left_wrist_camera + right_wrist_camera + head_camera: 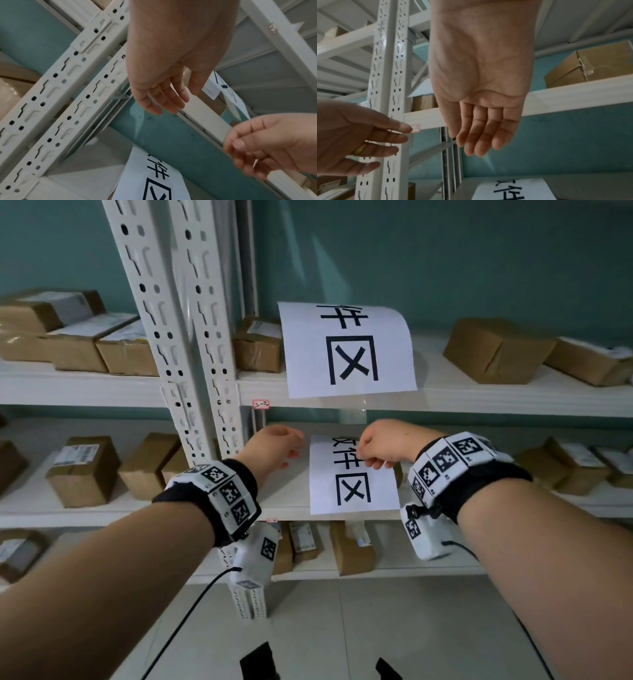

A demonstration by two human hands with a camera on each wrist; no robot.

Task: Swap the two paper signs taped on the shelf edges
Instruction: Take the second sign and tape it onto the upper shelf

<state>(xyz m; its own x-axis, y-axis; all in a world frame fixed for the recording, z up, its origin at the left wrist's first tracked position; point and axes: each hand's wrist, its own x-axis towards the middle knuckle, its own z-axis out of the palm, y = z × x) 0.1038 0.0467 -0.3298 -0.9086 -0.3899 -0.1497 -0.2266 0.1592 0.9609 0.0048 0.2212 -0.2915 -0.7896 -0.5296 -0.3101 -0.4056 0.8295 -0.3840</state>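
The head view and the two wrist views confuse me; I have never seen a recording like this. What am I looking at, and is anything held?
No machine: a person wears one camera on the head and one on each wrist. The head view faces white shelves stacked with cardboard boxes. Each wrist view looks along its own palm. The upper sign curls on one shelf; the lower sign lies on the shelf below. The left hand is relaxed and holds nothing. The right hand hangs before the lower sign; whether it pinches anything is unclear.

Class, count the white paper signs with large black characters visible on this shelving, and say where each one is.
2. The upper sign curls up over the upper shelf edge. The lower sign lies on the shelf below, between the left hand and right hand. Others may be out of view.
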